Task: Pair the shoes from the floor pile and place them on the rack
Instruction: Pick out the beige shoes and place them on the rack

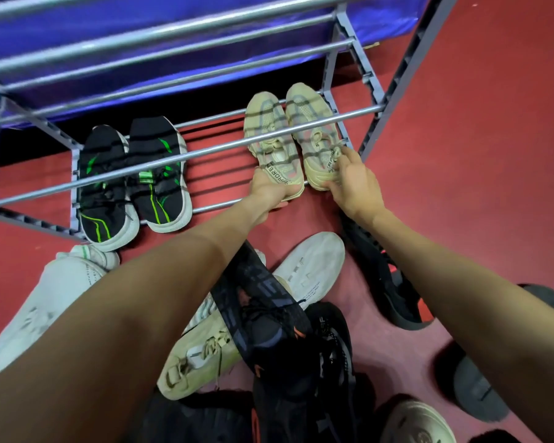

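Grey metal-bar shoe rack (186, 151) is set on red floor (461, 155), w/ blue sheet (173, 59) behind. Floor pile (269, 330) of white, cream & black sneakers is seen nr the forearms, below rack. Black knit pair w/ green stripes (135, 180) is stood on bottom tier, left side. Beige mesh pair (295, 135) is placed on same tier, right side, toes away. Left hand (269, 190) is wrapped round heel of left beige shoe, fingers curled under. Right hand (352, 183) is clamped on heel of right beige shoe, thumb on top.
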### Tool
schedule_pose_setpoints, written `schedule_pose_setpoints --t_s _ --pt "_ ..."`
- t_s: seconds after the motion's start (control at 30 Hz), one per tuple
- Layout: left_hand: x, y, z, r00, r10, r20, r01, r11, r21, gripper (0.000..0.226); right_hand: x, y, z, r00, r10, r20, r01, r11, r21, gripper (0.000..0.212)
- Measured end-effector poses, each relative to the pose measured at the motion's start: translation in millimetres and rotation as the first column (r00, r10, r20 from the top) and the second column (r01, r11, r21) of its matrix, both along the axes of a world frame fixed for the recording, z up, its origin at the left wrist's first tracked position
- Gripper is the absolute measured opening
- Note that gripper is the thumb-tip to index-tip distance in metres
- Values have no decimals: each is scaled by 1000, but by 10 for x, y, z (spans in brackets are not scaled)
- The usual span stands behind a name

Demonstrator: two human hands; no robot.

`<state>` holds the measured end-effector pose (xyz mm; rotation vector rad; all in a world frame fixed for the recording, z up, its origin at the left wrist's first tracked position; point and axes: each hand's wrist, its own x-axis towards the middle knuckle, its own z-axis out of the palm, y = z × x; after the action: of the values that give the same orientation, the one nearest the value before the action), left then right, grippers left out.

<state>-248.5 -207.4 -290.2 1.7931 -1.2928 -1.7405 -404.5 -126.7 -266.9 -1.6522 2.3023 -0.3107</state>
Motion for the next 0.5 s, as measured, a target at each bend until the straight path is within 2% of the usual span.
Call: schedule_pose_setpoints --t_s 0.17,0.33,0.4,0.5 --pt "-49 18 -77 999 -38 19 38 999 -4 69 2 9 3 1000 -16 14 16 1000 -16 35" --pt "19 95 63 964 -149 220 161 986 -36 66 54 0 2 999 -31 12 31 999 -13 37" --pt "34 155 168 909 -226 349 258 965 -49 56 69 29 -18 999 -30 38 30 1000 -2 44" --pt "77 278 347 759 -360 542 488 866 -108 33 134 203 -5 994 1 107 -12 994 104 73"
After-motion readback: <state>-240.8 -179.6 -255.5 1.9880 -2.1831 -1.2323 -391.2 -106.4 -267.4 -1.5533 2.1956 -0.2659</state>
